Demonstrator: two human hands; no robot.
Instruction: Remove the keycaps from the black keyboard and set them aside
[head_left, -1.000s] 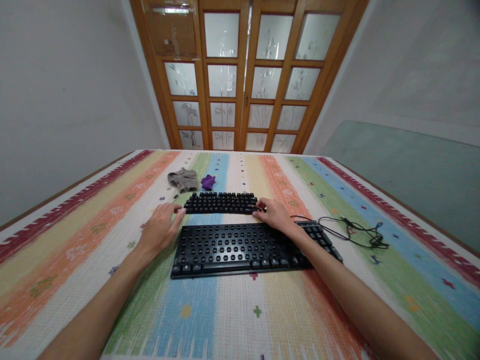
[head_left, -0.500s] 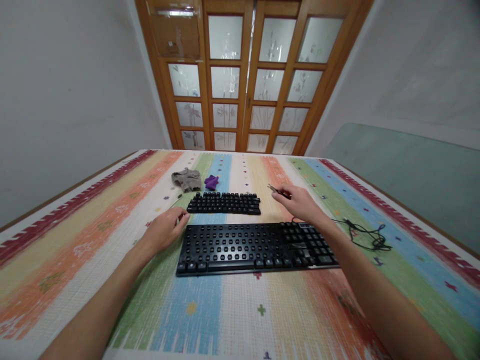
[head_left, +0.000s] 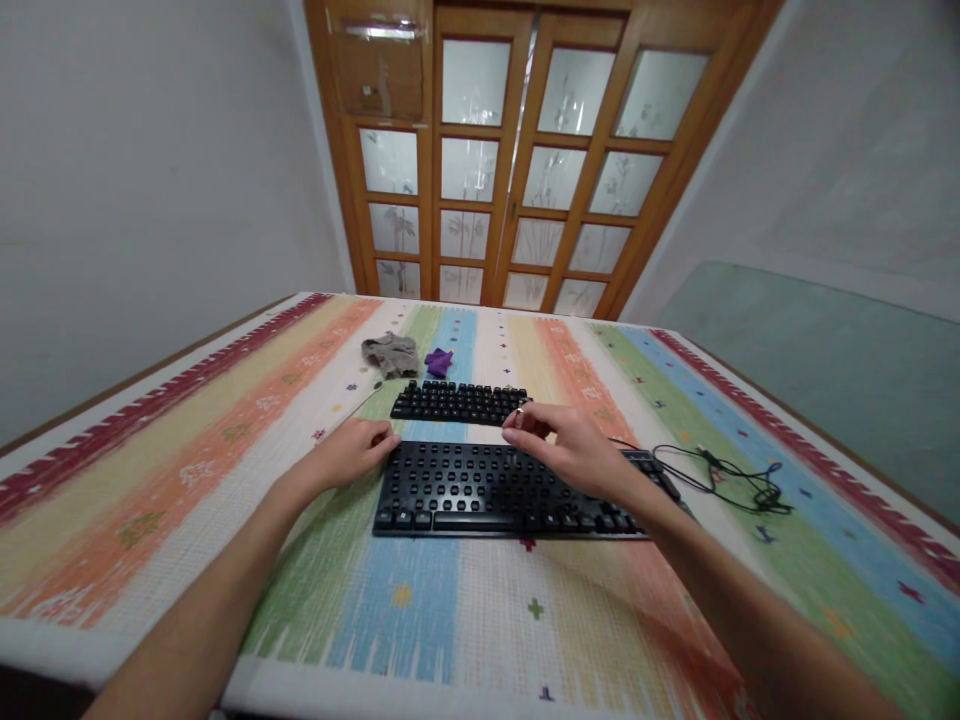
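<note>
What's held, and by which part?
Right hand seems to pinch a small, shiny metallic object; which part cannot be told. Left hand holds nothing visible, at a corner of the black rectangular keyboard.

keycaps (head_left: 459,402) just behind keyboard (head_left: 472,490)

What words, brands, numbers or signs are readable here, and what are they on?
No text can be read with certainty.
Keyboard: pale marks on the bottom-row keys, too small to read.
Loose keycaps: marks too small to read.
Brown panel on the door: one tiny pale mark, unreadable.
</note>
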